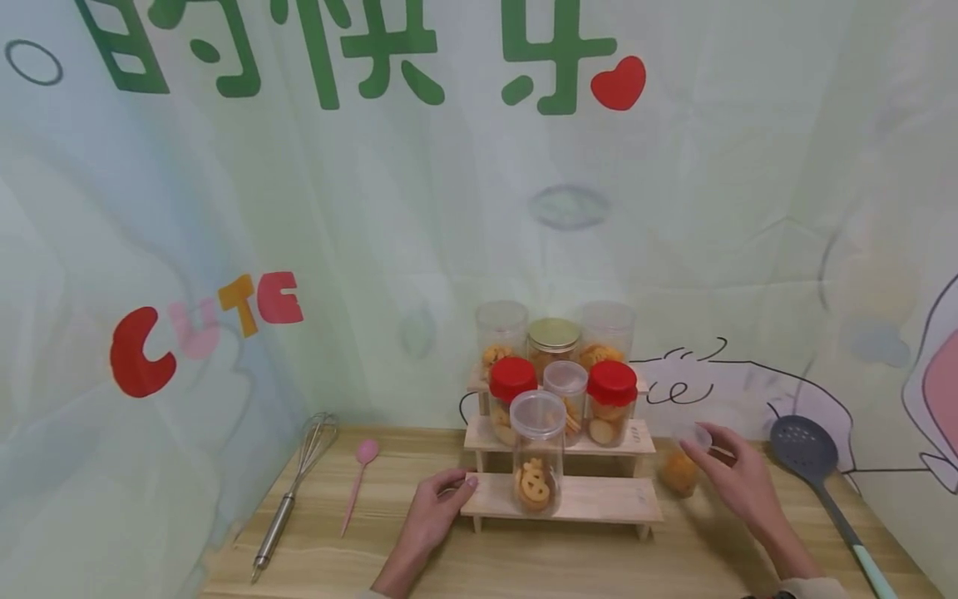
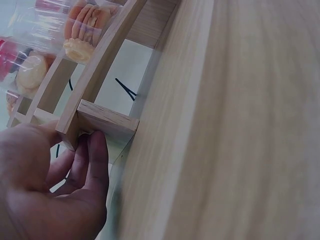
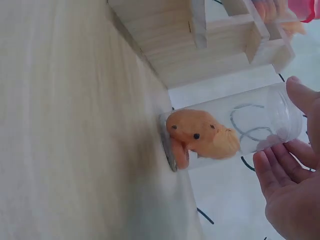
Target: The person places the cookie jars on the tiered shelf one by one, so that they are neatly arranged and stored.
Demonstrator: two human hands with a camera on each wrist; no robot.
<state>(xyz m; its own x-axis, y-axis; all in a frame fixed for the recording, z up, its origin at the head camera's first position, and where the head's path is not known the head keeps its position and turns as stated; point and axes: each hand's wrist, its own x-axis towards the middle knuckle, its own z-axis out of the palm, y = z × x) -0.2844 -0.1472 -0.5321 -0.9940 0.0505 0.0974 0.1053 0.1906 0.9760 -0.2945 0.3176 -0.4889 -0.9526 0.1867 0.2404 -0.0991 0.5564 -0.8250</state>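
My left hand (image 1: 432, 509) grips the left end of the lowest board of a tiered wooden stand (image 1: 599, 492); in the left wrist view the thumb lies on the board and the fingers (image 2: 95, 160) curl under its edge. My right hand (image 1: 737, 476) holds a clear jar (image 3: 220, 102) round its top, to the right of the stand. Orange pieces with dark dots (image 3: 202, 132) sit in the bottom of this jar. On the lowest board stands a tall clear jar (image 1: 537, 433) with cookies in it.
The middle board carries two red-lidded jars (image 1: 513, 378) and a clear-lidded jar (image 1: 565, 378). Behind them, a gold-lidded jar (image 1: 554, 333) stands between two clear ones. A whisk (image 1: 288, 499) and pink spoon (image 1: 361, 474) lie left; a grey skimmer (image 1: 804, 449) lies right.
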